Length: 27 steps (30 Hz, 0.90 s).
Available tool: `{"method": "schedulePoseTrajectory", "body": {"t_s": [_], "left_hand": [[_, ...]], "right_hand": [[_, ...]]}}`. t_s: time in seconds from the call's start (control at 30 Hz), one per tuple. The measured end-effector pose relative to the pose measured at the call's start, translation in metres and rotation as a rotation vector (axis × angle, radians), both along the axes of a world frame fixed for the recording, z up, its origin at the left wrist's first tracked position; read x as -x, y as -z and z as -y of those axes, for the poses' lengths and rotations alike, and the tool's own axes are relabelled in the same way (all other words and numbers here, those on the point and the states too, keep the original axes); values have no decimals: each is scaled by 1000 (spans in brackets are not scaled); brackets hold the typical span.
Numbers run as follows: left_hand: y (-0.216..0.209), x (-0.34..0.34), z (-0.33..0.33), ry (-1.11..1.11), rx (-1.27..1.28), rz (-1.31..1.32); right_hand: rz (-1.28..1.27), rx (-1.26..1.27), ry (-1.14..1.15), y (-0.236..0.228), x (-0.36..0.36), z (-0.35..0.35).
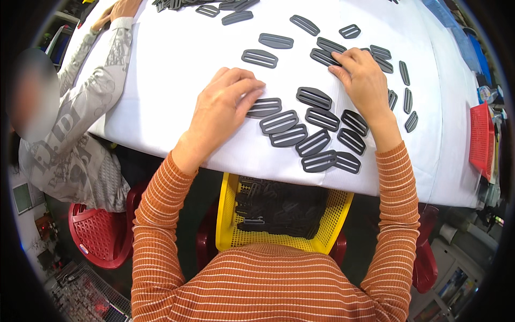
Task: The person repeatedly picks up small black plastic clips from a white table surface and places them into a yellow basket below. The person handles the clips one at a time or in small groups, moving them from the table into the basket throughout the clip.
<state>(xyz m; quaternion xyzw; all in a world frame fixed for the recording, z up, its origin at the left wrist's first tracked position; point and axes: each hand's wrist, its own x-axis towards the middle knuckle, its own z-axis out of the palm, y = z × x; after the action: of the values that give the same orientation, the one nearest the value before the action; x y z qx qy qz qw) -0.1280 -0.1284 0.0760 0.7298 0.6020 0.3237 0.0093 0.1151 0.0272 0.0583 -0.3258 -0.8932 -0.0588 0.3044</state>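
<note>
My right hand (363, 80) pinches one end of a black strap slider (323, 57) between thumb and fingers, at the table's far middle. Another slider (330, 45) lies against its far side. On the left, my left hand (222, 107) is curled with its fingers together, and no item shows in them. Its thumb is close to a flat slider (265, 107); whether they touch I cannot tell. Several more slotted sliders (322, 119) lie between my hands and toward the near edge, some overlapping. Fingers cover part of the pinched slider.
A white-covered table (182, 53) carries scattered sliders and a dark pile (174, 4) at the far edge. Below its near edge, a yellow basket (228, 214) holds many black pieces. A co-worker's sleeve (115, 70) rests at left. A red basket (481, 139) stands at right.
</note>
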Motion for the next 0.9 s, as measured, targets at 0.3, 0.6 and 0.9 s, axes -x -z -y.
{"method": "schedulePoseTrajectory", "body": {"t_s": [0.3,0.6,0.9], "left_hand": [[15,35,-70,102,-165,-349],[15,15,-49,77,138,40],[36,30,-128,126,-181,-298]], "right_hand": [[-51,779,1,-28,-15,13],[5,143,-41,13,1,-52],[58,547,66,-14,4,-29]]}}
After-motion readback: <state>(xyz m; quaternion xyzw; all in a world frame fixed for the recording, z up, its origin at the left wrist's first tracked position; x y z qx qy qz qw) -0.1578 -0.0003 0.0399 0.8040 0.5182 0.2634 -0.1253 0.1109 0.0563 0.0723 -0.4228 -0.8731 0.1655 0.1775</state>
